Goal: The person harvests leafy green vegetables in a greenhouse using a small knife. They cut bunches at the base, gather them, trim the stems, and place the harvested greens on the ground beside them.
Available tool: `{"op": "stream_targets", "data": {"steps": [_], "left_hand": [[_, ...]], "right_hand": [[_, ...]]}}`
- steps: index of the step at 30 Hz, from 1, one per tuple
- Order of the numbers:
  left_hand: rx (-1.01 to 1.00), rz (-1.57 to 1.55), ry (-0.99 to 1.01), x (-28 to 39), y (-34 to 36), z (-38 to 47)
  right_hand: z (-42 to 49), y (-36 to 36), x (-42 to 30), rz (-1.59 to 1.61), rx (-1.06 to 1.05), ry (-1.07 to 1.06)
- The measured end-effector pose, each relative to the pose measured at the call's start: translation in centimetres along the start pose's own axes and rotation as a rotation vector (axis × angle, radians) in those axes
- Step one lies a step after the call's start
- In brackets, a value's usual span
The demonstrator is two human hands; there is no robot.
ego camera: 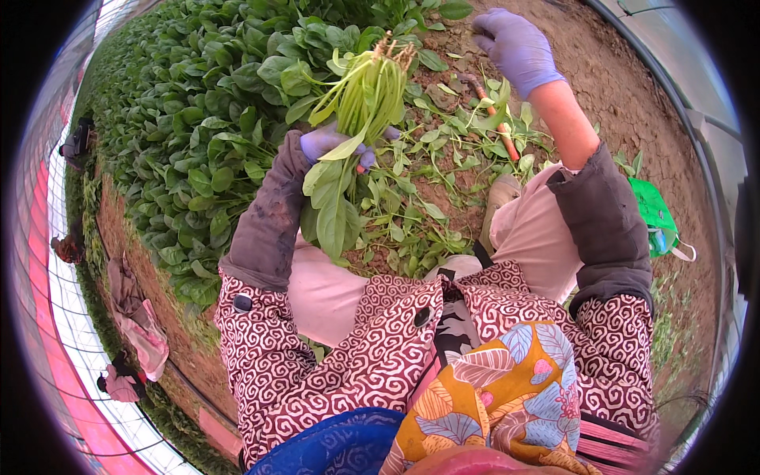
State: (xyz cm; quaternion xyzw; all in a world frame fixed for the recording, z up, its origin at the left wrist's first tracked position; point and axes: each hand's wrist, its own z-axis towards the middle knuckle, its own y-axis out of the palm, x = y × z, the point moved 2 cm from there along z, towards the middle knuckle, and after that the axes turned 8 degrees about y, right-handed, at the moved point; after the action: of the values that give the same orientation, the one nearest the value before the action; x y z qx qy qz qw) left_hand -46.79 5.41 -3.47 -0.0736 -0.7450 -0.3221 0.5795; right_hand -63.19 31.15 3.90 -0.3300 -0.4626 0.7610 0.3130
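Observation:
My left hand (332, 144), in a purple glove, is closed around a bunch of spinach (371, 98). Its roots point up and away from me, and its leaves hang towards my lap. My right hand (515, 50), gloved the same way, is raised over bare soil at the upper right, fingers slightly curled, with nothing seen in it; the fingertips are partly hidden. Below it, a small sickle (500, 127) with an orange handle lies among loose leaves on the ground. Uncut spinach plants (196, 119) stand densely to the left of the bunch.
Loose leaves (427, 166) litter the soil before my lap. A green bag (652, 211) with a white handle lies at the right, near a dark pipe (694, 136). At the far left are people (122, 383) and a piece of clothing (136, 320) on the ground.

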Motion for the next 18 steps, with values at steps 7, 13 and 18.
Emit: {"op": "stream_targets", "data": {"steps": [7,13,18], "left_hand": [[0.021,0.019,0.048,-0.2,-0.9,-0.2],[0.051,0.009,0.016,-0.9,-1.9,0.5],[0.325,0.446,-0.067,-1.1,-3.0,0.1]], "right_hand": [[-1.2,2.1,-3.8,0.842,-0.160,0.014],[-1.2,3.6,-5.8,0.992,-0.354,0.106],[-0.1,3.6,-4.3,0.951,-0.313,0.233]]}}
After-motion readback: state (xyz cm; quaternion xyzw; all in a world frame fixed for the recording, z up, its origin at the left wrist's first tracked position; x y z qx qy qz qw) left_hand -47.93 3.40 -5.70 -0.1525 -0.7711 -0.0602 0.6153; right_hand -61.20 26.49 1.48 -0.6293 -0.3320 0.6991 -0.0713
